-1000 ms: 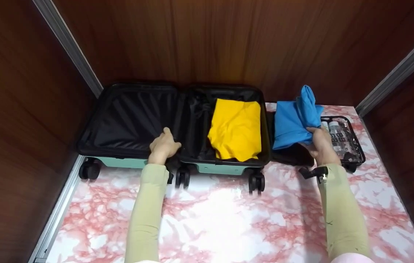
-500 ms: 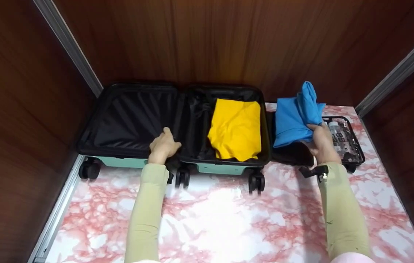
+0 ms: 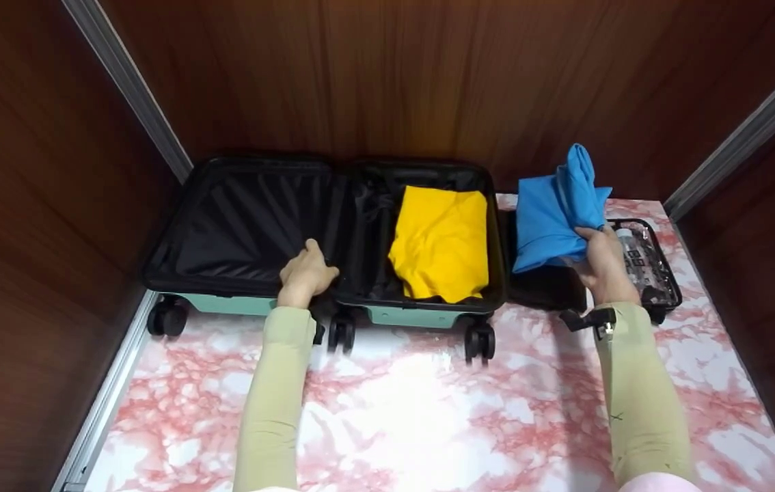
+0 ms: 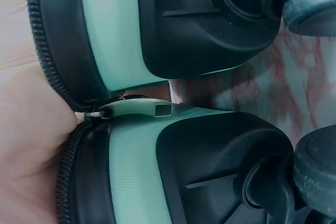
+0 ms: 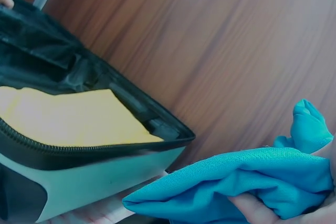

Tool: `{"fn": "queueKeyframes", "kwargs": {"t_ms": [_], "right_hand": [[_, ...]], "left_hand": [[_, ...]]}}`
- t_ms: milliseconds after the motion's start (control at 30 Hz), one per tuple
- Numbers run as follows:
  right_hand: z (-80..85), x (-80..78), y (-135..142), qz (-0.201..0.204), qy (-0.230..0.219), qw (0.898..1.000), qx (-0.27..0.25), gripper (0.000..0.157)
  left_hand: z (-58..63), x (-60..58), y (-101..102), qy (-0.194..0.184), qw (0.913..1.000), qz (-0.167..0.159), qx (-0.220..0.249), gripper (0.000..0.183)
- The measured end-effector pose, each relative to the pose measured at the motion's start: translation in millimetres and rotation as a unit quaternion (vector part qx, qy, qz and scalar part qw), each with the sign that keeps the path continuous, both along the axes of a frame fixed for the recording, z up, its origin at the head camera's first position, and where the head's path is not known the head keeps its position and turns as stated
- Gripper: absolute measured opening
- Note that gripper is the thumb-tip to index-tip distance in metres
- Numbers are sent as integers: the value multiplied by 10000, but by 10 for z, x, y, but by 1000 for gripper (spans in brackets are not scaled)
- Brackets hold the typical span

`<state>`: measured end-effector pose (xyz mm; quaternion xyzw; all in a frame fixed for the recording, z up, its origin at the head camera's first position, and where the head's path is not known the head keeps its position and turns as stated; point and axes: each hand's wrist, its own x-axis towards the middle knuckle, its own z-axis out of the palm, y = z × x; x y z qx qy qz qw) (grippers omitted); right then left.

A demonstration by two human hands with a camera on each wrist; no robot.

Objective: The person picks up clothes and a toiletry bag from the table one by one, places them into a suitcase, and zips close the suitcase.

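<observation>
In the head view my left hand [image 3: 307,275] grips an open mint-green suitcase [image 3: 415,317] at the near edge by the hinge, fingers over the black interior. The left wrist view shows my palm [image 4: 26,135] against the zipped edges where the two halves meet; the fingertips are hidden. A folded yellow cloth [image 3: 441,242] lies in the right half. To the right, my right hand [image 3: 607,263] holds a folded blue cloth [image 3: 546,217], thumb on top, above a black item on the floor. The blue cloth [image 5: 252,177] droops toward the suitcase in the right wrist view.
A black-rimmed clear case [image 3: 654,266] holding a bottle [image 3: 630,253] lies on the far right. Black fabric [image 3: 548,290] lies beside the suitcase. Dark wood panels [image 3: 415,75] stand behind and at both sides. Black wheels [image 3: 480,342] project toward me over the marbled floor [image 3: 422,410].
My right hand has raised the blue cloth slightly, away from me, showing more of the black fabric under it. My left hand and the yellow cloth stay put.
</observation>
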<state>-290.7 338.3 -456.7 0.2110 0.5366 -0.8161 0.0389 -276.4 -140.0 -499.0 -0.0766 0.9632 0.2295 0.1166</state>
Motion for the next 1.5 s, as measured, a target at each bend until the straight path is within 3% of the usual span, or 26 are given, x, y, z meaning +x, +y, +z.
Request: {"fn": "queueKeyframes", "kwargs": {"t_ms": [567,1000,1267,1500], "right_hand": [[177,16,-107,44,352,9993,132,66],[281,48,-193,70,755,9967,-280,63],[342,69,-243,294,966,9940,-420,72],[410,93,-265,206,1067,9920,-641,73]], "left_hand": [[0,4,-20,-12,10000,-23,-8,80],[-3,-4,-17,6,10000,-20,-30,82],[4,-2,-13,-6,10000,-23,7,82],[-1,0,-9,-4,10000,-41,-8,82]]}}
